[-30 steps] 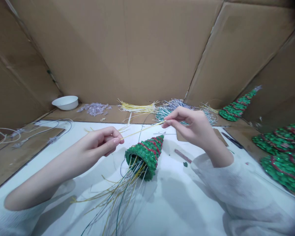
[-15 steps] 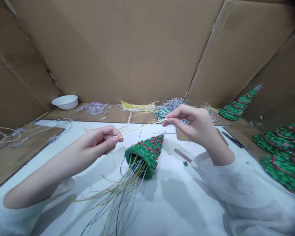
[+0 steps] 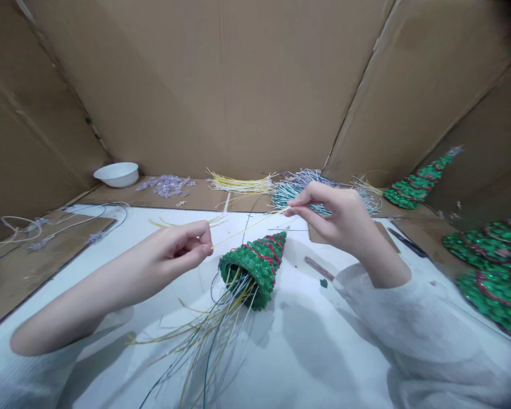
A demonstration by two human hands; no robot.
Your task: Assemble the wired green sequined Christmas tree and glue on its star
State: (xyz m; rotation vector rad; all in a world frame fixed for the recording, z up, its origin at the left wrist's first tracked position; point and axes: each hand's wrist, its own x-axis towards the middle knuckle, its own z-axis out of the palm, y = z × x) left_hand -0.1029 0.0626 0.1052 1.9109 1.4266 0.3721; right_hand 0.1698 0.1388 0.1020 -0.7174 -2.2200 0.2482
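Note:
Between my hands stretches a thin yellow wire (image 3: 251, 226), pulled nearly straight. My left hand (image 3: 179, 250) pinches its lower left end, and my right hand (image 3: 334, 224) pinches the upper right end between thumb and forefinger. Just below the wire, a green Christmas tree cone (image 3: 258, 261) with red trim lies on its side, its hollow base facing me to the left. From that opening a bundle of yellow, white, green and blue wires (image 3: 215, 326) spills over the white table top.
Along the back lie a white bowl (image 3: 117, 174), clear plastic pieces (image 3: 166, 186), yellow wires (image 3: 242, 183) and teal-white wires (image 3: 285, 196). At right are finished-looking green trees (image 3: 415, 184), a dark cutting tool (image 3: 409, 243) and a brownish strip (image 3: 319, 268). White cords (image 3: 63, 230) lie left; cardboard walls (image 3: 217, 85) enclose the table.
My left hand has shifted slightly, and its fingers have curled in more around the wire's end. The wire looks straighter. The whole view has shifted a little.

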